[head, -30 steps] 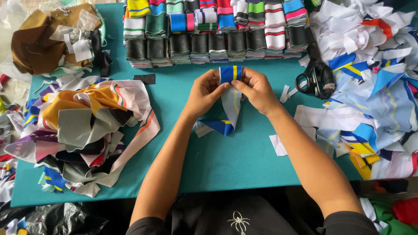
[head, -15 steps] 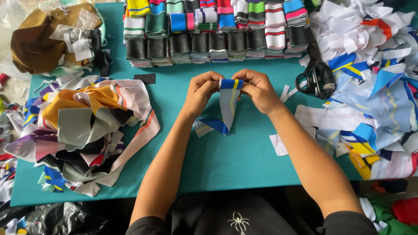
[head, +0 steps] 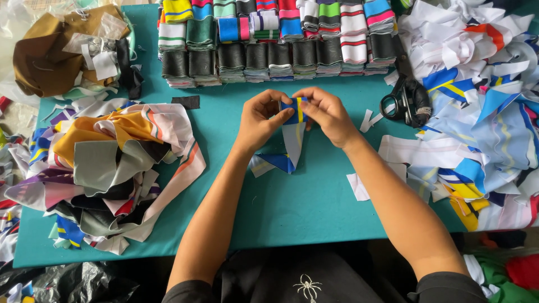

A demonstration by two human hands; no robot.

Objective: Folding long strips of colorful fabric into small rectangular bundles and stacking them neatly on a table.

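Note:
My left hand (head: pixel 259 119) and my right hand (head: pixel 325 114) meet over the middle of the teal table (head: pixel 314 207). Together they pinch the folded top of a ribbed fabric strip (head: pixel 293 140), blue with a yellow stripe at the fold, pale further down. The strip's loose tail hangs to the table and bends left, ending in a blue tip. Both hands' thumbs and fingers press on the fold.
Rows of folded striped fabric rolls (head: pixel 281 39) line the table's far edge. Black scissors (head: pixel 407 101) lie right of my hands. A heap of fabric strips (head: pixel 106 168) fills the left, a brown cloth bundle (head: pixel 50 56) far left, white and blue scraps (head: pixel 483 101) the right.
The hands have kept folding the strip's top end; the fold is a little tighter and the hanging tail has shifted slightly. The hands stay in about the same spot.

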